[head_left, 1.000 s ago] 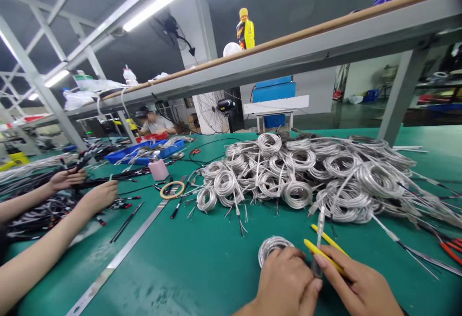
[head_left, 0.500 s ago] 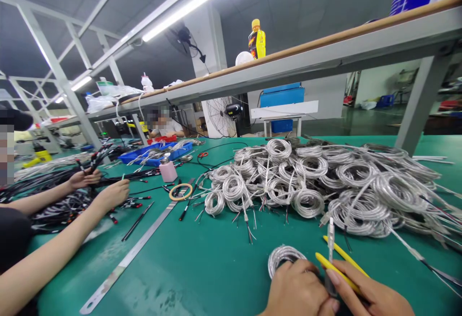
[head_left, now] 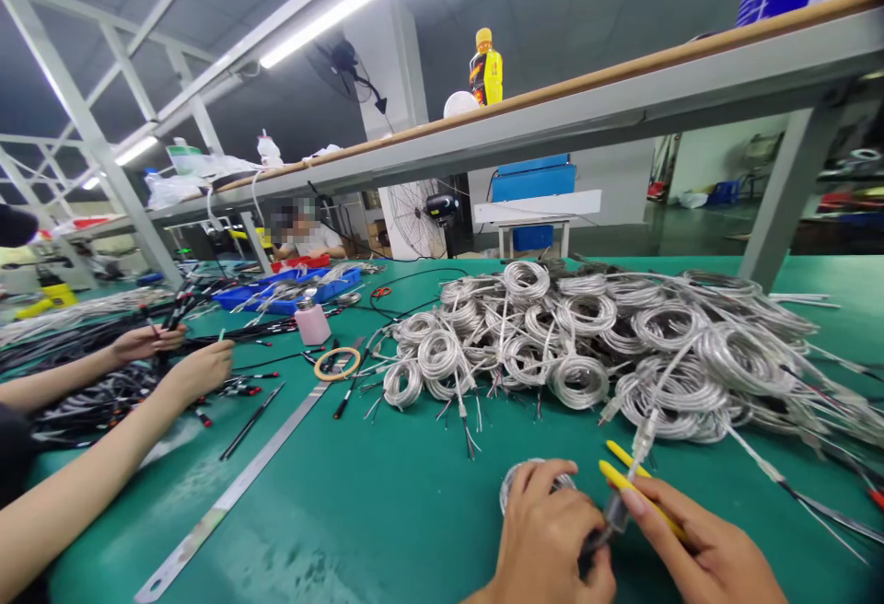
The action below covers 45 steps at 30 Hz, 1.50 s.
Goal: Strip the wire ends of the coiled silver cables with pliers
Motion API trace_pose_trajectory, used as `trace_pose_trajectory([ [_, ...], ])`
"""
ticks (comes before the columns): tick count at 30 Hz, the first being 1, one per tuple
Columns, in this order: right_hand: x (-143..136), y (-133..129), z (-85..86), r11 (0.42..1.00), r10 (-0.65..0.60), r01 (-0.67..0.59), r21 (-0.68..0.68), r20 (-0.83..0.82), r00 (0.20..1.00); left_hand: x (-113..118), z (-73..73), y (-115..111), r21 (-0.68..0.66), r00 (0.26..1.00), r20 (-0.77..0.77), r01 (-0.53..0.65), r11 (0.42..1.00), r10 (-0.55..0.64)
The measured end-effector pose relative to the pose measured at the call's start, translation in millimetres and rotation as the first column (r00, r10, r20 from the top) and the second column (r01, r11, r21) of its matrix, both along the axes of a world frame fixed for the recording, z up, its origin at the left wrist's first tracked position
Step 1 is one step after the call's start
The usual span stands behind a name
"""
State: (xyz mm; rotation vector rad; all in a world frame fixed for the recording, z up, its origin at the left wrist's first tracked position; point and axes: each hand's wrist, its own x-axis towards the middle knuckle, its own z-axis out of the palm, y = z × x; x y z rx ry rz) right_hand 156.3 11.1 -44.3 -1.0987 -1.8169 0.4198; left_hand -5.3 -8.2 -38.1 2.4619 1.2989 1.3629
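Observation:
My left hand (head_left: 545, 540) is closed over a coil of clear-sheathed silver cable (head_left: 509, 484) at the bottom, its fingers bent across the coil and hiding most of it. Its thumb side grips a dark cable end beside a grey sleeve (head_left: 617, 512). Up and to the right of that sleeve points a clear-white connector (head_left: 644, 438), tilted. My right hand (head_left: 704, 540) is closed on a tool with two yellow handles (head_left: 639, 489); its working end is hidden. The right fingertips are close to the sleeve, but I cannot tell whether they touch it.
A heap of silver cable coils (head_left: 525, 328) lies ahead. On the green table (head_left: 359, 503) are a steel ruler (head_left: 235, 493), a tape ring (head_left: 337, 364), a pink bottle (head_left: 313, 324) and a blue tray (head_left: 259, 296). A co-worker's hands (head_left: 197, 369) hold black cables at left.
The connector has gone from upright to leaning right. My left fingers have lifted and bent further over the coil. The view has shifted slightly.

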Motion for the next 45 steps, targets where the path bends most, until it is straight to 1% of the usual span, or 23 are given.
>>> trace_pose_trajectory([
  [3,-3,-2,6.5,0.998,-0.051,0.048,-0.051,-0.058,0.997,-1,12.2,-4,-0.105,0.998,0.044,-0.044,0.993,0.049],
  [5,-4,-3,10.7,0.995,-0.060,0.054,-0.079,-0.069,0.996,-2,17.6,-6,-0.144,0.997,0.058,-0.047,0.988,0.055],
  [8,-6,-5,14.3,0.994,-0.054,0.045,-0.095,-0.091,0.994,-2,20.0,-7,-0.111,0.998,0.056,-0.007,0.994,0.013],
  [10,-6,-6,14.6,0.995,-0.051,0.042,-0.090,-0.096,0.994,-2,20.1,-6,-0.121,0.999,0.044,0.024,0.992,-0.019],
  [13,-6,-8,13.5,0.997,-0.037,0.032,-0.069,-0.063,0.997,0,22.4,-8,-0.244,0.999,0.031,0.036,0.969,-0.029],
  [16,-6,-9,13.1,0.999,-0.006,0.004,-0.040,-0.030,1.000,2,26.7,-10,-0.370,0.999,0.039,-0.017,0.929,0.034],
  [19,-5,-9,13.3,0.999,0.004,-0.004,-0.032,-0.011,1.000,3,30.0,-11,-0.442,0.996,0.046,-0.047,0.896,0.075],
  [21,-4,-7,13.3,0.999,0.011,-0.011,-0.039,0.000,1.000,3,30.7,-11,-0.454,0.996,0.045,-0.050,0.890,0.079],
  [24,-3,-6,12.5,0.997,0.050,-0.048,-0.059,0.018,0.999,2,29.7,-10,-0.427,0.997,0.030,-0.052,0.903,0.072],
  [27,-6,-9,11.4,0.996,0.062,-0.060,-0.069,0.040,0.997,1,28.0,-10,-0.413,0.998,0.004,-0.049,0.909,0.056],
  [33,-16,-15,7.8,0.995,0.100,-0.099,-0.021,0.080,0.992,0,27.0,-8,-0.462,0.998,-0.025,-0.062,0.885,0.057],
  [36,-16,-13,4.8,0.993,0.097,-0.093,-0.066,0.062,0.993,0,27.5,-7,-0.485,0.997,-0.063,-0.074,0.872,0.049],
  [40,-15,-12,2.1,0.977,0.106,-0.107,-0.185,-0.019,0.994,-1,30.1,-6,-0.519,0.997,-0.068,-0.067,0.852,0.037],
  [42,-14,-11,4.7,0.967,0.099,-0.110,-0.228,-0.060,0.993,-1,31.3,-6,-0.517,0.998,-0.064,-0.051,0.854,0.020],
  [45,-13,-8,13.8,0.966,0.104,-0.122,-0.230,-0.089,0.991,-1,31.6,-8,-0.502,0.999,-0.051,-0.014,0.865,-0.014],
])
